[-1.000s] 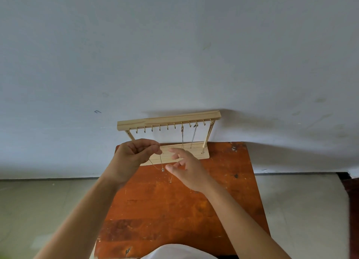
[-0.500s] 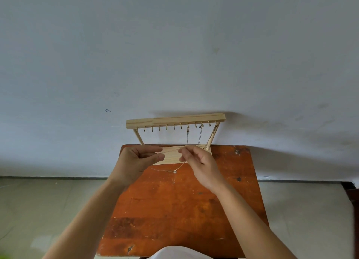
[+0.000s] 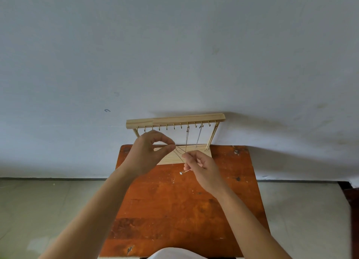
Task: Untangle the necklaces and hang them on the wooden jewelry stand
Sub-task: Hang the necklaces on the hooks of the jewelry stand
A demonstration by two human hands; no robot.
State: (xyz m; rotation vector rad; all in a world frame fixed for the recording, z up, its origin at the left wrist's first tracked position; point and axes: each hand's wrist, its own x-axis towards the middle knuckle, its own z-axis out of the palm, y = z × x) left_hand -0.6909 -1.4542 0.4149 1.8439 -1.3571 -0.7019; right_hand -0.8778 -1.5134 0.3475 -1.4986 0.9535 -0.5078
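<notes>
A wooden jewelry stand (image 3: 175, 120) with a row of gold hooks stands at the far edge of the table, against the wall. Two thin necklaces (image 3: 187, 136) hang from hooks right of its middle. My left hand (image 3: 148, 154) pinches one end of a fine chain (image 3: 179, 154) in front of the stand's base. My right hand (image 3: 202, 168) pinches the same chain lower and to the right. The chain runs taut between both hands. A small pale pendant (image 3: 181, 173) sticks out left of my right fingers.
The small orange-brown wooden table (image 3: 174, 210) is scuffed and stands against a pale wall (image 3: 174, 54). Tiled floor (image 3: 38, 210) lies on both sides. A white garment edge (image 3: 174, 254) shows at the bottom.
My right hand closed on the chain, then dropped lower and to the right, pulling it taut. The pendant moved from hanging between my hands to beside my right fingers.
</notes>
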